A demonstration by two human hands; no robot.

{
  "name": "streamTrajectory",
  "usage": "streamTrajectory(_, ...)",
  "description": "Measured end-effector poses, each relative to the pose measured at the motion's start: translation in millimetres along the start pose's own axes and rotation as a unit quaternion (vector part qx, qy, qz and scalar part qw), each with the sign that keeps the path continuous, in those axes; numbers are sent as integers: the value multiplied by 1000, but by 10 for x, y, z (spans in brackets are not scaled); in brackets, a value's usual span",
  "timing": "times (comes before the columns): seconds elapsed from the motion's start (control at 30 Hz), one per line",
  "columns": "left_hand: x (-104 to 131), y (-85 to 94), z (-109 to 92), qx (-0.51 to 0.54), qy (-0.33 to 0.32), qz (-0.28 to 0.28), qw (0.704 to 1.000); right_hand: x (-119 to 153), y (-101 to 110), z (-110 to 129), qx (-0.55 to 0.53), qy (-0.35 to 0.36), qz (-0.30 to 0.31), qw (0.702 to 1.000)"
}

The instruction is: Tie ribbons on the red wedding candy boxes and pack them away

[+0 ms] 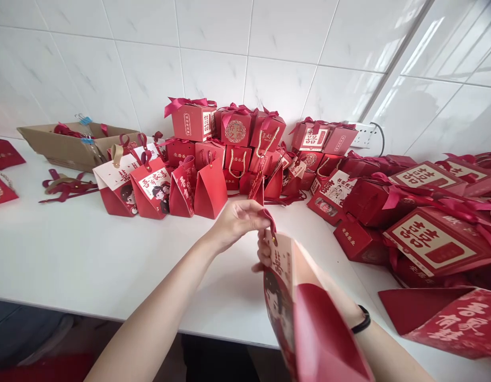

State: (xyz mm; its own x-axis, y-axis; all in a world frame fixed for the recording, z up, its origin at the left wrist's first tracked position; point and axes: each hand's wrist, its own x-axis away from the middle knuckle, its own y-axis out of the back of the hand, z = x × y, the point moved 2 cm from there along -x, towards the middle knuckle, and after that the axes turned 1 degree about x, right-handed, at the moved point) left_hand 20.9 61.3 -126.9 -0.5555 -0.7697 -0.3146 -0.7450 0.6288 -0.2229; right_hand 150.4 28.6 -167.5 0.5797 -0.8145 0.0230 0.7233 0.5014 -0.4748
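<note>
A red and white paper gift box (pixel 279 297) with a cartoon figure on its side is held up in front of me, tilted, its lower part near the camera. My left hand (pixel 245 218) pinches a dark red strap (pixel 271 225) at the box's top, where a small gold stud shows. Behind the upper edge of the box, my right hand (pixel 263 252) has its fingers curled against it; the box hides much of this hand. Just beyond my hands stands a row of finished-looking red gift boxes with loop handles, including a plain red one (pixel 209 188).
Stacked red boxes with ribbons (pixel 233 130) line the tiled wall. More boxes (pixel 432 239) crowd the right side, with an open-ended red box (pixel 448 321) at the front right. At left are a brown paper container (pixel 66 151) with blue clips and loose straps (pixel 68 185).
</note>
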Motion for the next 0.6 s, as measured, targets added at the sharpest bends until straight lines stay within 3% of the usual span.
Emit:
streamTrajectory(0.13,-38,48,-15,3,-23,-83,996,52,80,115,-58,58,-106,991)
streamTrajectory(0.3,-29,57,-42,100,23,-66,993,97,130,230,42,129,-188,973)
streamTrajectory(0.4,-6,53,-62,77,41,-79,993,130,129,226,79,158,-193,965)
streamTrajectory(0.6,49,7,-97,57,36,-81,994,200,102,234,136,197,-135,962)
